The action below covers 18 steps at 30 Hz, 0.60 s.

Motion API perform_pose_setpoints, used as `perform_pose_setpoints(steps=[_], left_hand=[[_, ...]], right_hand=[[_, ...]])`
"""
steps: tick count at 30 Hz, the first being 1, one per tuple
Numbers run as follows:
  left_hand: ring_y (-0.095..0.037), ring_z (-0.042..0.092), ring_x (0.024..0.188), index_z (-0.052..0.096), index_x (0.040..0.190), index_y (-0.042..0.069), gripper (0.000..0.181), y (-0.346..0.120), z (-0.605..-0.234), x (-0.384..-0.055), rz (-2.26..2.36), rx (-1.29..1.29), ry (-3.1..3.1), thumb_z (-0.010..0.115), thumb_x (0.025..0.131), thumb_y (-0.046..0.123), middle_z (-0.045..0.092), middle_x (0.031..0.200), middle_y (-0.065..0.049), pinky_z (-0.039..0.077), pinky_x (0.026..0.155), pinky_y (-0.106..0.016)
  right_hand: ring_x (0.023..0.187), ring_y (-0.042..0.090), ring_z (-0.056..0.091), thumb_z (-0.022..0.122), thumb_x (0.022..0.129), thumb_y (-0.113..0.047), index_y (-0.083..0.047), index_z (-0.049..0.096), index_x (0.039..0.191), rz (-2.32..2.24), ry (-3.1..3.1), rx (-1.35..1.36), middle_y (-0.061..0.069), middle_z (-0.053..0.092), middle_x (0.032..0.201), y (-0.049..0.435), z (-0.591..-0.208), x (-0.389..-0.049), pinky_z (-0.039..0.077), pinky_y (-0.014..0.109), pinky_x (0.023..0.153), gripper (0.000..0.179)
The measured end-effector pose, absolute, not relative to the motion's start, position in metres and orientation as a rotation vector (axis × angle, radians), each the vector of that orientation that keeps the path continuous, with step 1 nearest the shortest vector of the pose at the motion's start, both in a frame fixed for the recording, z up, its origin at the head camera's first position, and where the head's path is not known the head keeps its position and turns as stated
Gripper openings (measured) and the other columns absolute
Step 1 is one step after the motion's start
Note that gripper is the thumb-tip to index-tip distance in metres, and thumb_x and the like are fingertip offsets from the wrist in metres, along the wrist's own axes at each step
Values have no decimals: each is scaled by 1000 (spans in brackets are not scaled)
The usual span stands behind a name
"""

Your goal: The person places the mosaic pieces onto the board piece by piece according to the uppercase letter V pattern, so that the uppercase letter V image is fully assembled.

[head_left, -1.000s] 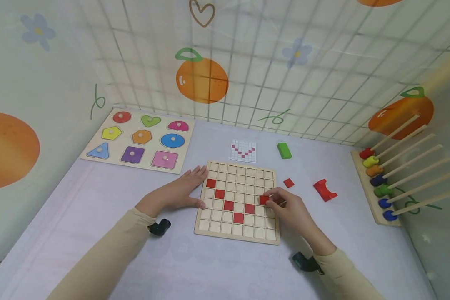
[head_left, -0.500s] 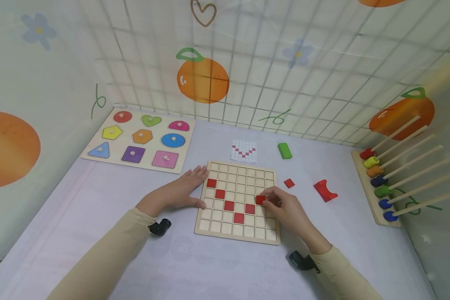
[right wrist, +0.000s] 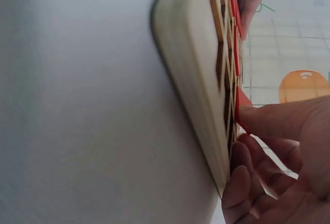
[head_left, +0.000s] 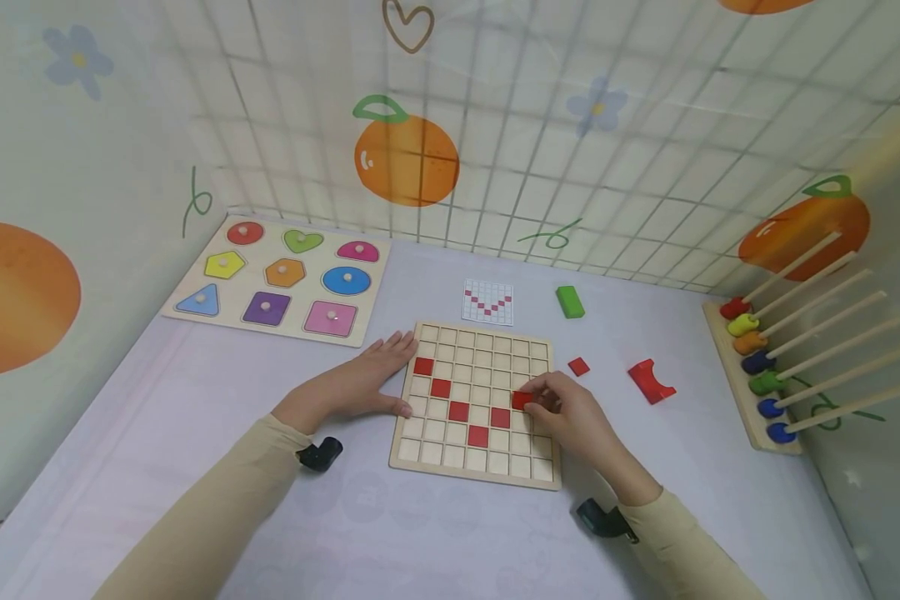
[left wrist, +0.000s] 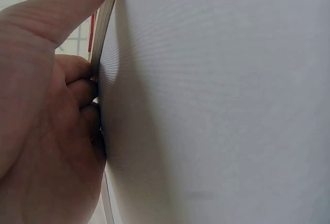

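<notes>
A wooden grid board [head_left: 472,480] lies on the table with several red square tiles set in its cells, such as the red tile [head_left: 477,437] at the lowest point of their slanting rows. My right hand [head_left: 570,414] pinches another red square tile [head_left: 521,401] between thumb and fingers, over the board's right part. In the right wrist view that tile [right wrist: 243,102] stands tilted at the grid. My left hand [head_left: 366,383] rests with extended fingers along the board's left edge, thumb on the rim. One loose red tile [head_left: 578,367] lies right of the board.
Behind the board lies a pattern card [head_left: 487,302] with a V of squares. A knobbed shape puzzle [head_left: 367,321] is at back left. A green block [head_left: 569,302] and a red arch block [head_left: 650,382] lie right. A peg rack [head_left: 757,417] stands far right.
My right hand has shifted slightly left with the pinched tile, mostly in the first half second. The left hand and the board have stayed in place.
</notes>
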<state>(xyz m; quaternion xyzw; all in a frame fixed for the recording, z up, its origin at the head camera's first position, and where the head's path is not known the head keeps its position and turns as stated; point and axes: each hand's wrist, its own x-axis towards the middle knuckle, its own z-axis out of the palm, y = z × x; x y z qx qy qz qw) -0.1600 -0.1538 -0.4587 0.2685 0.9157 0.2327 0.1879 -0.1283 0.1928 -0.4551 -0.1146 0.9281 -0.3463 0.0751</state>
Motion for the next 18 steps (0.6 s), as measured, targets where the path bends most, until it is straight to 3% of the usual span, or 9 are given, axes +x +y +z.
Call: perform_pose_setpoints(steps=[18], left_hand=[[-24, -3, 157, 12, 163, 7, 110, -155, -463, -161, 631, 746, 2578, 75, 86, 55, 4, 171, -8, 3, 128, -40]], right_hand=[[82, 16, 56, 78, 90, -12, -17, 75, 113, -1007, 2802, -406, 0, 61, 102, 192, -456, -129, 52, 25, 67, 24]])
